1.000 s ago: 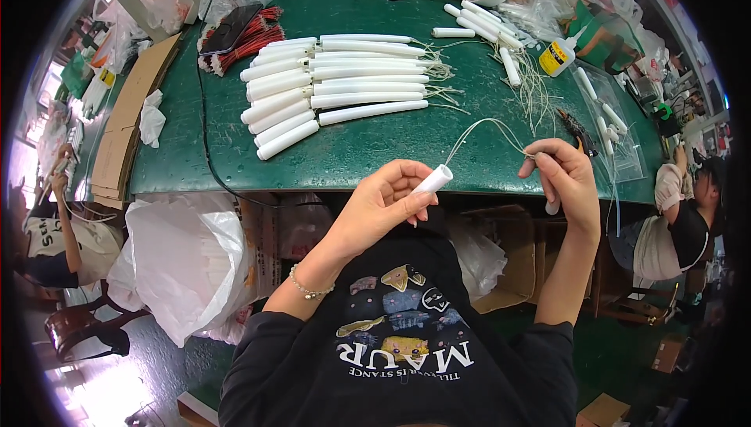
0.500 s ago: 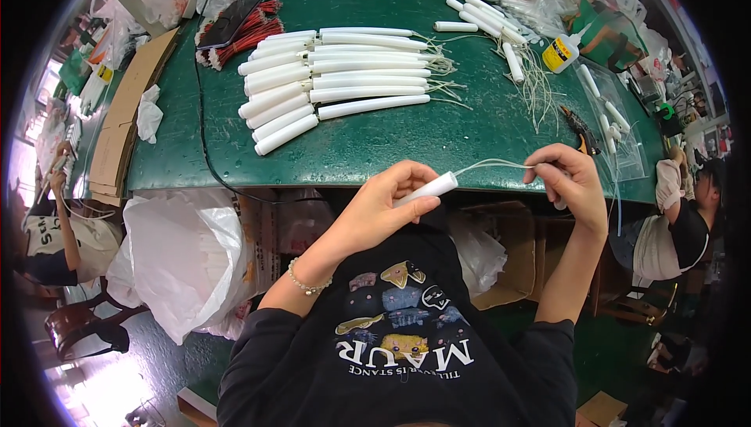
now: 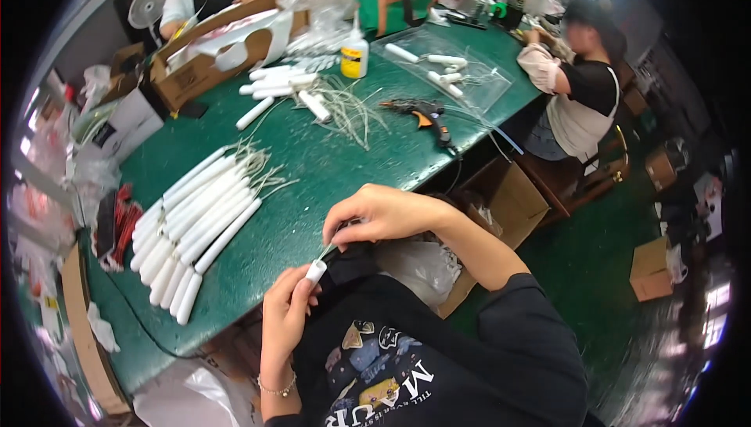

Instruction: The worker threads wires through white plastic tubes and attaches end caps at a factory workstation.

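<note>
A short white tube [image 3: 316, 270] is gripped in the closed fingers of my left hand [image 3: 285, 313], its open end tilted up and away from me. Thin pale wires [image 3: 325, 252] come out of that end. My right hand [image 3: 391, 214] is closed around them just above the tube, its fingertips partly hidden. Both hands are over the near edge of the green table [image 3: 313, 184]. Left of them, white tubes [image 3: 205, 212] lie side by side in two rows, with loose wires at their far ends.
Farther back lie more white tubes [image 3: 278, 79], a tangle of wires [image 3: 348, 114], a glue bottle [image 3: 354, 57] and a glue gun [image 3: 422, 120]. A clear plastic sheet [image 3: 481, 87] holds several tubes. Red wires [image 3: 121, 227] are at left. One person sits across, another at right.
My view has swung to the right and tilted. My right hand, earlier holding the wires drawn out from the tube, is now close to its end. The left hand still grips the tube.
</note>
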`<state>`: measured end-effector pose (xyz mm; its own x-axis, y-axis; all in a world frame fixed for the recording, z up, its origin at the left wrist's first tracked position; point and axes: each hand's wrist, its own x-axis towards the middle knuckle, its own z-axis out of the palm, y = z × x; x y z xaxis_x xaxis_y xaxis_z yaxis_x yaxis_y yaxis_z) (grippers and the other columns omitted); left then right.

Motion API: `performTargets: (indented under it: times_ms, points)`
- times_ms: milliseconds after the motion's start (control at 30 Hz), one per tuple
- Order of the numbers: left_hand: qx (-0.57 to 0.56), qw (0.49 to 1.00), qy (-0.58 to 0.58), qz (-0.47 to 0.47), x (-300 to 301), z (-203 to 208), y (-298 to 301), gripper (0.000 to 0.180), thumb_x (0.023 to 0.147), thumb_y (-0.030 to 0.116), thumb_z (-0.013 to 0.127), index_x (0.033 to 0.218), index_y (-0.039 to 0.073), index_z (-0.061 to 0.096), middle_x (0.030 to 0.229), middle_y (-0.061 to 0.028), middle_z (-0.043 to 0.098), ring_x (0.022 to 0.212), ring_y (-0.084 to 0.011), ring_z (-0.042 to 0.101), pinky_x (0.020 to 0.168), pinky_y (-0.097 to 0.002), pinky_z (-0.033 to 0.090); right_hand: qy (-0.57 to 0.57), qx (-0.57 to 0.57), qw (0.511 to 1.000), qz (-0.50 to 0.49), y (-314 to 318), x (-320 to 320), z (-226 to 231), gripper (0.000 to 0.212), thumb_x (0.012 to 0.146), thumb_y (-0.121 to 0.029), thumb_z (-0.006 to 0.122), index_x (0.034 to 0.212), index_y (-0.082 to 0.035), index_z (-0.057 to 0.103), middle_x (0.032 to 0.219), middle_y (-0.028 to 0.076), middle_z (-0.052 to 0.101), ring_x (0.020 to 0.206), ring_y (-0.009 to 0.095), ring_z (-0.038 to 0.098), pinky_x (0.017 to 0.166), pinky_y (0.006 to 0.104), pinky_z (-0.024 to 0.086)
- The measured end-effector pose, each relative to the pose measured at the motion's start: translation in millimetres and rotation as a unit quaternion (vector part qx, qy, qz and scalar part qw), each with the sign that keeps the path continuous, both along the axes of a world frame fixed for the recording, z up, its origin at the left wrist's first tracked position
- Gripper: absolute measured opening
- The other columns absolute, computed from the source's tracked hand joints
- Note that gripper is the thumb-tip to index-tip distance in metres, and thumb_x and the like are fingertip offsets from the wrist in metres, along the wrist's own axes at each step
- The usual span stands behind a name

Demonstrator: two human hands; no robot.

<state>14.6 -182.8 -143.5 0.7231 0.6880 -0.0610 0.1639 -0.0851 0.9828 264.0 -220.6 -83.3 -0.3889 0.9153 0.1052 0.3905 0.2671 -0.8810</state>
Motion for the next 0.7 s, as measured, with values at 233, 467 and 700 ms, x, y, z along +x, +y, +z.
performTargets:
  times_ms: [233, 467, 700]
  points:
    - [0.008, 0.999, -0.04, 0.001, 7, -1, -6, 0.028, 0.094, 0.02, 0.053, 0.113, 0.0, 0.053, 0.079, -0.0012, 0.058, 0.059, -0.0038, 0.049, 0.048, -0.0156, 0.036, -0.004, -0.007, 1.0, 0.009, -6, 2, -5, 0.015, 0.087, -0.013, 0.059, 0.097, -0.003, 0.064, 0.077, 0.006, 0.067, 0.07, 0.015, 0.063, 0.065, 0.0277, 0.047]
    - [-0.026, 0.997, -0.07, 0.028, 13, -2, -5, 0.024, 0.094, 0.019, 0.053, 0.108, 0.0, 0.057, 0.078, -0.0013, 0.058, 0.06, -0.0042, 0.05, 0.05, -0.0168, 0.037, -0.028, -0.021, 0.999, 0.015, -3, 4, -5, 0.015, 0.087, -0.013, 0.058, 0.098, -0.003, 0.063, 0.077, 0.006, 0.067, 0.07, 0.016, 0.063, 0.064, 0.0283, 0.048]
    - [0.014, 1.0, -0.016, -0.02, 13, -1, -2, 0.028, 0.096, 0.019, 0.049, 0.116, 0.0, 0.052, 0.075, -0.0011, 0.057, 0.057, -0.0041, 0.047, 0.05, -0.0169, 0.036, -0.028, -0.005, 1.0, -0.001, -7, 7, -6, 0.014, 0.084, -0.015, 0.059, 0.093, -0.005, 0.065, 0.075, 0.006, 0.066, 0.069, 0.018, 0.063, 0.063, 0.0301, 0.048]
